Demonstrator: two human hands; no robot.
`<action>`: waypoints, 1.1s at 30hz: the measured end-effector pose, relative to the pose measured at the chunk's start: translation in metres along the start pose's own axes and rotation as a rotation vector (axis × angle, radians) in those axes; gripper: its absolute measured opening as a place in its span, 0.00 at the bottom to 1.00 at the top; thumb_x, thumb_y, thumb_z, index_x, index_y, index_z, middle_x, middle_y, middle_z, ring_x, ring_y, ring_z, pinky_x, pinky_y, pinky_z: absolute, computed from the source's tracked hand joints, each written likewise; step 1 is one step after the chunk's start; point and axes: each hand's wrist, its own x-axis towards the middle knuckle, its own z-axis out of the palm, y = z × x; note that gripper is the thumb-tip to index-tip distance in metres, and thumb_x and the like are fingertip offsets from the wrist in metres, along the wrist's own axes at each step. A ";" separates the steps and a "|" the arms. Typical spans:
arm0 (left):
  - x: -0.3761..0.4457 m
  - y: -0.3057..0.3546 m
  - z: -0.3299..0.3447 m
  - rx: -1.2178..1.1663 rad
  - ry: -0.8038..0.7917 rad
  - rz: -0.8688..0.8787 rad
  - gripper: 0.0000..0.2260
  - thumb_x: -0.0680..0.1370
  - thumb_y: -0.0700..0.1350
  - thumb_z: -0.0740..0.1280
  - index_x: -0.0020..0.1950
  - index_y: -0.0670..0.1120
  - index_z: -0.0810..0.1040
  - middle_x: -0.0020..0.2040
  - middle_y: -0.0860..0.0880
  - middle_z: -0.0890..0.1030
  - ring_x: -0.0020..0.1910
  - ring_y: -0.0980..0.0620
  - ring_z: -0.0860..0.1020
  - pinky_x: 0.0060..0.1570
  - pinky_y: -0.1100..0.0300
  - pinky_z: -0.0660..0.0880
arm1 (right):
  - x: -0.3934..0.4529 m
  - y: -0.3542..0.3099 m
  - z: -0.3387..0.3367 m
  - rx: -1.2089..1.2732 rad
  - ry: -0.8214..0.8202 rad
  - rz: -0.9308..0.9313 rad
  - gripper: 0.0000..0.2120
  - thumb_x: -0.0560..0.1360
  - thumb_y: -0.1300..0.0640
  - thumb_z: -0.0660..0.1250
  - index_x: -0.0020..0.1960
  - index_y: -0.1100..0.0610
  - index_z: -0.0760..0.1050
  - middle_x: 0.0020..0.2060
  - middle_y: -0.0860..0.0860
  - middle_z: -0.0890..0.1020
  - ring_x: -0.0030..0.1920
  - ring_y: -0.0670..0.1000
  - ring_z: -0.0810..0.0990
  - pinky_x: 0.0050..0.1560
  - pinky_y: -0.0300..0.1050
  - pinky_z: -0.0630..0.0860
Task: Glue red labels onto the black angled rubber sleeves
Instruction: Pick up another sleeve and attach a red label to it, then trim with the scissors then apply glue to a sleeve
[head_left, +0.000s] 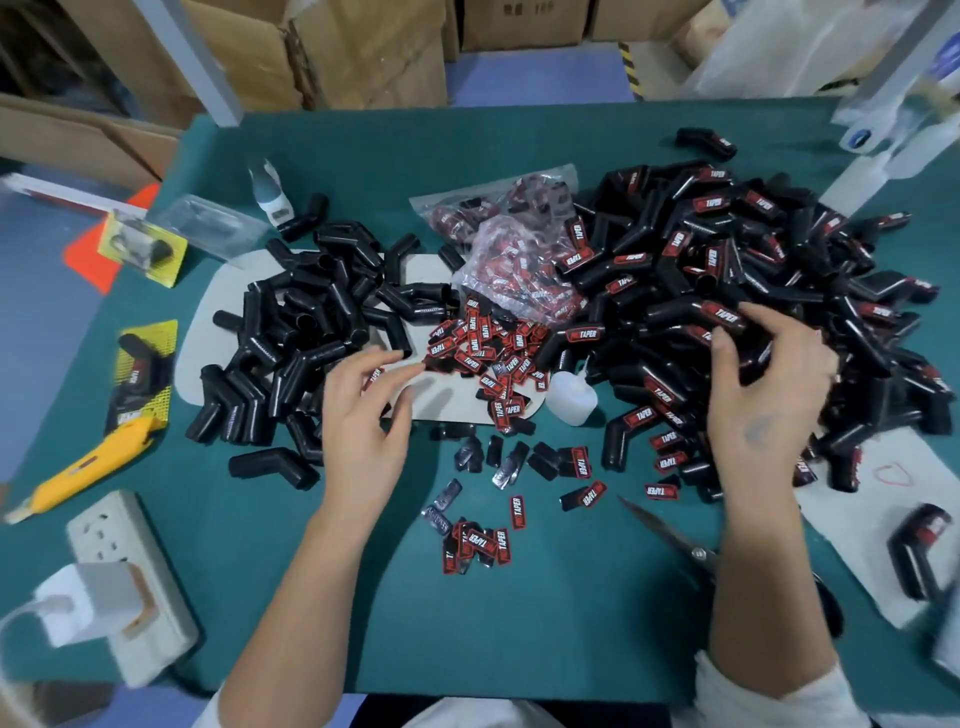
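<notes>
A heap of plain black angled sleeves lies left of centre on a pale mat. Right of it spreads a larger heap of sleeves with red labels. Loose red labels are piled between the heaps, and more labels lie near the front. My left hand hovers with its fingers stretched toward the label pile; a label shows by its fingers, held or not I cannot tell. My right hand grips a labelled sleeve on the right heap. A small white glue bottle lies between my hands.
A clear bag of labels sits behind the loose pile. Scissors lie under my right forearm. A yellow utility knife and a power strip with a charger sit at the left. Cardboard boxes stand beyond the green table.
</notes>
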 end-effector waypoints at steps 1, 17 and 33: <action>0.005 -0.009 -0.003 0.099 0.027 0.018 0.12 0.80 0.34 0.69 0.62 0.42 0.85 0.65 0.44 0.79 0.70 0.40 0.73 0.73 0.48 0.67 | -0.003 -0.002 0.000 -0.020 0.029 -0.037 0.18 0.83 0.53 0.68 0.71 0.58 0.76 0.67 0.57 0.78 0.69 0.59 0.72 0.69 0.37 0.60; 0.040 -0.043 -0.004 0.516 0.112 0.117 0.09 0.83 0.43 0.70 0.62 0.47 0.86 0.60 0.50 0.86 0.62 0.45 0.82 0.71 0.48 0.69 | -0.080 -0.027 0.045 0.019 -0.483 -0.124 0.24 0.79 0.49 0.71 0.73 0.49 0.73 0.64 0.44 0.80 0.66 0.50 0.76 0.58 0.45 0.71; -0.012 0.037 0.005 -1.229 -0.287 -0.465 0.13 0.78 0.44 0.75 0.62 0.50 0.86 0.58 0.47 0.83 0.56 0.49 0.82 0.60 0.54 0.78 | -0.087 -0.047 0.016 1.182 -0.567 0.514 0.16 0.79 0.56 0.65 0.66 0.54 0.78 0.53 0.48 0.85 0.48 0.51 0.86 0.49 0.44 0.83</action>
